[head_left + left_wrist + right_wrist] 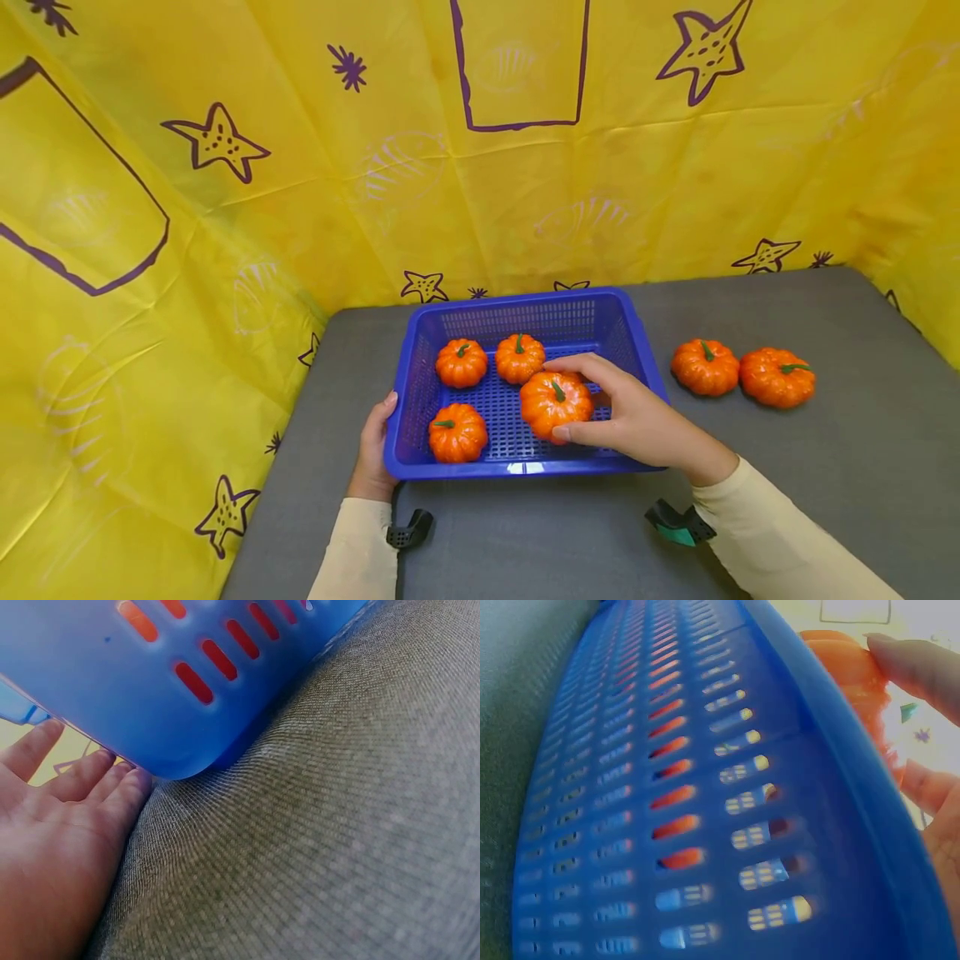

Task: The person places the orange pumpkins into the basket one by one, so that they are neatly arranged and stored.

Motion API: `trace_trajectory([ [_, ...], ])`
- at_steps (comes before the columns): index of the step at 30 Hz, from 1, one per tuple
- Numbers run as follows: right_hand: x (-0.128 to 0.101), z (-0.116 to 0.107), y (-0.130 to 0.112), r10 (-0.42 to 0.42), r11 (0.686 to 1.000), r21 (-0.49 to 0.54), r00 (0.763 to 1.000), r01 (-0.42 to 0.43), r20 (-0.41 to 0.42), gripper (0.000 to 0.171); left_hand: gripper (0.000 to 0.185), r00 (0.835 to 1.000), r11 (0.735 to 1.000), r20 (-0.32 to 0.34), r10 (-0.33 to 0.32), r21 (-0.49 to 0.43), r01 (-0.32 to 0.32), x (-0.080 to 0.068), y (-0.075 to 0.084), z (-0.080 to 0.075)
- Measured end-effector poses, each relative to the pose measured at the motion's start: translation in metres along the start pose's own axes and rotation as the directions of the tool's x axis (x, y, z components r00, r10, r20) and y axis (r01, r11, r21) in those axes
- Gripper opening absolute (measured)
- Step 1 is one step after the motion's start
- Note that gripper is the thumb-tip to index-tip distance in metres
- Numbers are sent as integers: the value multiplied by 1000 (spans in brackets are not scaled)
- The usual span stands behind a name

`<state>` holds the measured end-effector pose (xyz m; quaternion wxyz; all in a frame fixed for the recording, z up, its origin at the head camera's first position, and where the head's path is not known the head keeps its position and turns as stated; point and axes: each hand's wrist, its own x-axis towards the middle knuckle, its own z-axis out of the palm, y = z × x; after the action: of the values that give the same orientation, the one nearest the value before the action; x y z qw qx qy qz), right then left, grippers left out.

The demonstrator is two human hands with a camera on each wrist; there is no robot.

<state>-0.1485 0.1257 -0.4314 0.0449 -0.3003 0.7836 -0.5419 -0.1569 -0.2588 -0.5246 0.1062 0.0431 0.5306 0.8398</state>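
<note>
On the grey table (517,542), the left side of the blue basket (450,472) is touched by the left hand (377,443), its fingers nearly straight. A near-left pumpkin (457,435) is contained there. Above the basket's right half, a held pumpkin (553,410) is pinched by the right hand's (641,417) thumb and fingers. Farther, two basket pumpkins (461,367) (520,360) are seen; two table pumpkins (705,371) (777,381) are placed right, touching. Yellow cloth (525,200) is hung beyond.

Orange pumpkin (553,412), green-stemmed, over blue basket (465,471)
</note>
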Motion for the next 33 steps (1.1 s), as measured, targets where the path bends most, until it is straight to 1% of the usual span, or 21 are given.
trace_trajectory([
  [7, 10, 9, 0, 17, 999, -43, 999, -15, 46, 65, 44, 999, 1000, 35, 27, 11, -27, 1, 0, -1],
  [13, 16, 17, -1, 28, 997, -69, 997, -23, 72, 64, 44, 999, 1000, 47, 25, 14, -26, 0, 0, -2],
  [23, 21, 26, 2, 77, 993, -103, 988, -63, 135, 65, 46, 998, 1000, 62, 29, -7, -28, 1, 0, -1],
  [29, 23, 29, 2, 94, 987, -144, 982, -71, 163, 63, 46, 999, 1000, 46, 24, 7, -25, 1, 0, -1],
  [33, 25, 30, 0, 75, 980, -195, 981, -40, 177, 62, 48, 1000, 1000, 26, 17, 13, -17, 0, 0, -1],
])
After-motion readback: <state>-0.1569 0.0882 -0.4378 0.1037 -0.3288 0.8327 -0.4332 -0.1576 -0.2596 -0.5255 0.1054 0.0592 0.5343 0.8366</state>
